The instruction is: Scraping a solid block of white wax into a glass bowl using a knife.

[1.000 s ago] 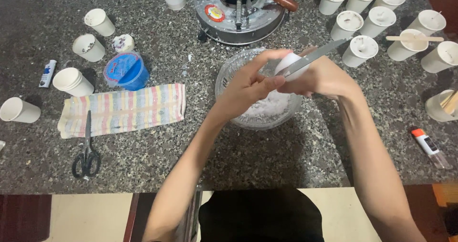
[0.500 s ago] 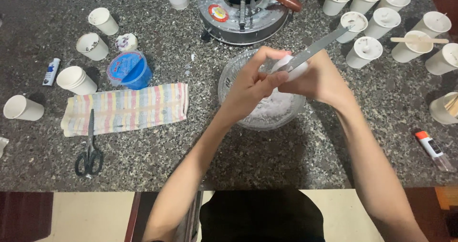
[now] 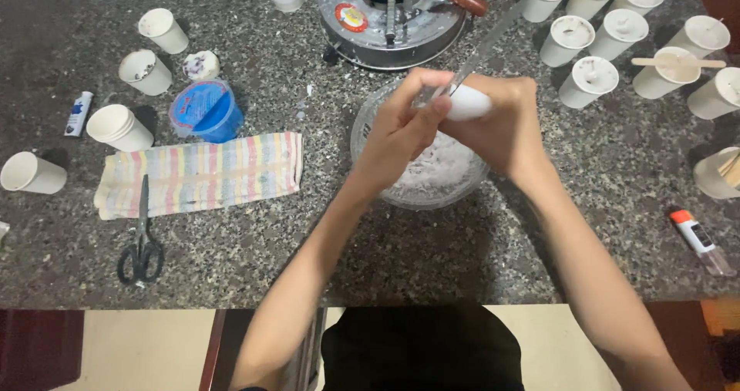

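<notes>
White lump (image 3: 469, 102) held above the glass bowl (image 3: 370, 140), near the middle of the tabletop (image 3: 478, 260), slightly toward the far edge. Clamped in the right hand (image 3: 505, 125), fingers curled tight round it. Long knife (image 3: 482, 52) pinched by the left hand (image 3: 401, 129), fingers closed on the handle end, blade slanting up toward the far edge, its lower part meeting the lump. White flakes heaped in the bowl beneath.

Just beyond the bowl, at the far edge, a round metal burner (image 3: 397, 21) with a dark pan and brown handle. Toward the far right corner, a cluster of white paper cups (image 3: 590, 81), one carrying a flat wooden stick (image 3: 678, 62). Toward the right edge, a glue tube (image 3: 697, 241). To the left of the bowl, a striped cloth (image 3: 200, 173), a blue lidded tub (image 3: 204, 109), more paper cups, and scissors (image 3: 141, 248) near the front edge.

Risks, as a judgement: blade close to the gripping fingers, so a slip off the smooth lump likely to nick them; flakes apt to scatter past the bowl's rim; an elbow swing likely to topple the nearby cups.
</notes>
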